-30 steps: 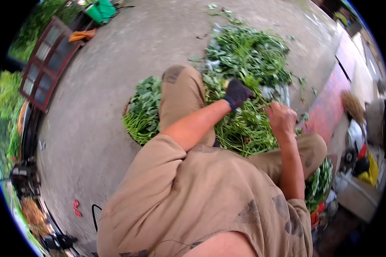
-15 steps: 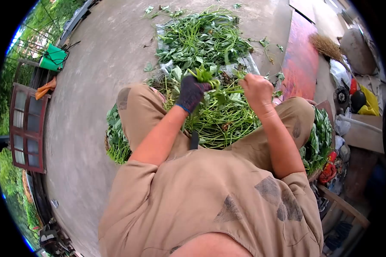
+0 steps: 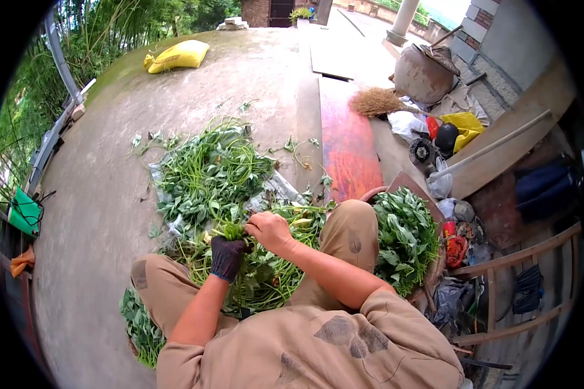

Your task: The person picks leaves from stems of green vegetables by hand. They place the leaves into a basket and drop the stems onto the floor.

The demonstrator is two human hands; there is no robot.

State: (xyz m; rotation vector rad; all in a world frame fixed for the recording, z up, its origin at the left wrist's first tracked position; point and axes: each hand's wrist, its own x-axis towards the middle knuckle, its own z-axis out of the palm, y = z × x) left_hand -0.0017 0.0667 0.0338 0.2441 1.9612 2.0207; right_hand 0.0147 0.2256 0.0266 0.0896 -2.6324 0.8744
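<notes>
My left hand (image 3: 228, 257), in a dark knitted glove, is closed around a small bunch of leafy green stems (image 3: 230, 229). Close beside it, my bare right hand (image 3: 270, 232) pinches at the edge of that bunch, its fingertips partly hidden. Under both hands, between my bent legs, lies a heap of long green vines (image 3: 259, 285). Beyond it a larger pile of leafy vines (image 3: 207, 172) spreads over a pale plastic sheet (image 3: 284, 188).
Beside my right knee stands a container of leafy greens (image 3: 405, 236); more greens (image 3: 141, 327) lie by my left leg. A straw broom (image 3: 375, 102), a large clay-coloured jar (image 3: 425, 74) and a wooden frame (image 3: 519, 256) are at right. A yellow sack (image 3: 178, 56) lies farther off.
My view has swung up and to the right, bringing in the yellow sack and the jar. My right hand has come closer to the gloved left hand and its bunch.
</notes>
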